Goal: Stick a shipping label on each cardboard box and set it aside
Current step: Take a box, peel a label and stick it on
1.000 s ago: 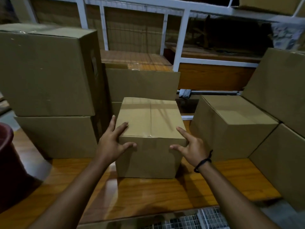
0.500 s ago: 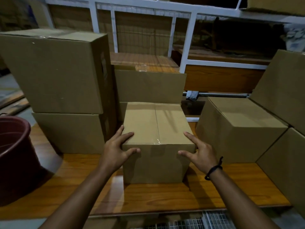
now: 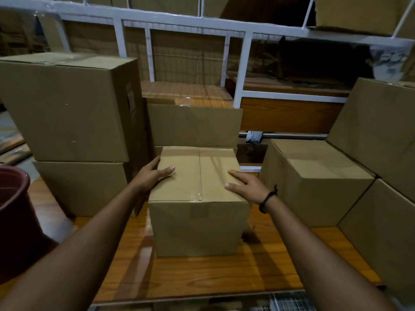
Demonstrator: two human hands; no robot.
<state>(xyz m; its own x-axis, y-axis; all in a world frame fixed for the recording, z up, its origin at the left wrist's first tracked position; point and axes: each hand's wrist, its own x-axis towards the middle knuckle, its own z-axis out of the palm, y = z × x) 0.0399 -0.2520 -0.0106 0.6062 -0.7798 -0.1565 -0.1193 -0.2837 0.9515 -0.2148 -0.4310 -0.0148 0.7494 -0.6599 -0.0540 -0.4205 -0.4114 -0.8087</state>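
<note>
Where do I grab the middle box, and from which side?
Take the box by its two side faces, just under the top edges, one palm from each side. It is taped shut with no handle showing and looks too wide for one hand. A rear box crowds the back. The left hand and right hand lie open on its top edges.

An orange-brown wooden tabletop point(image 3: 202, 277) fills the foreground, its varnish catching a dull sheen in the dim, yellowish light. Behind it stands a white metal rack frame point(image 3: 241, 70), with a wire mesh panel point(image 3: 186, 59) between its uprights. A wooden shelf board point(image 3: 186, 90) lies within the frame, and a darker wood panel point(image 3: 289, 117) sits lower to the right. At far left is a maroon bucket point(image 3: 13, 221), with what seems to be grey concrete floor point(image 3: 9, 129) beyond. A metal grille point(image 3: 289, 303) runs below the table's near edge.
</note>
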